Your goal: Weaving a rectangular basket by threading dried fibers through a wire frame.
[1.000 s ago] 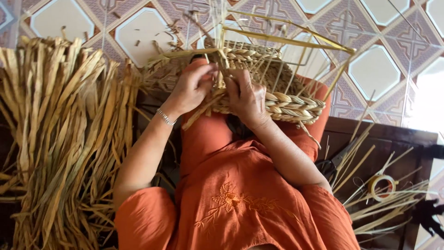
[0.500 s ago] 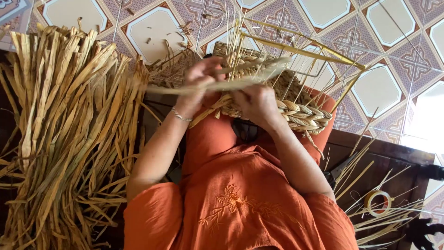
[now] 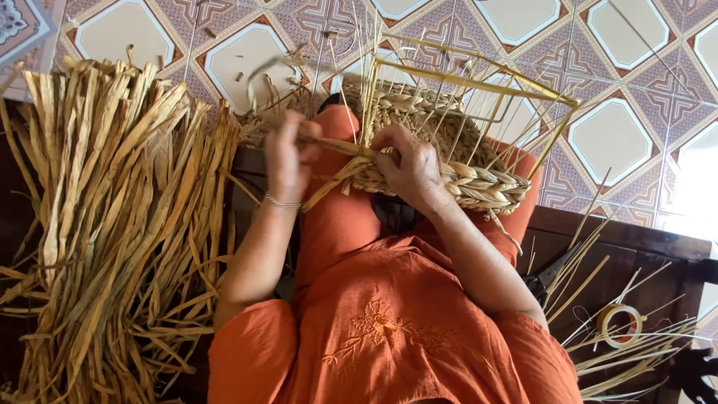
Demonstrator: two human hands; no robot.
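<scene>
The person is sitting with a half-made woven basket (image 3: 441, 161) resting on their lap, at about twelve o'clock from their chest. The left hand (image 3: 288, 157) is closing around a flat dried strand (image 3: 329, 144), pulling it taut toward nine o'clock. The right hand (image 3: 410, 168) is pressing against the basket's braided rim, fingers curled and pinching the same strand where it is entering the weave.

Judging by what is showing, the work is sitting somewhere in the middle. The lower band of the basket is already being held together by a thick plaited edge, running toward three o'clock from the right hand. Above it, the yellow wire frame (image 3: 479, 82) is standing bare, with thin upright stakes poking up unwoven, so I reckon most of the wall is yet to be filled.

A big heap of dried straw (image 3: 112, 224) is lying at nine o'clock, plenty for more rows. At four o'clock, a roll of tape (image 3: 619, 325) is sitting among loose stalks on a dark wooden bench (image 3: 636, 247).
</scene>
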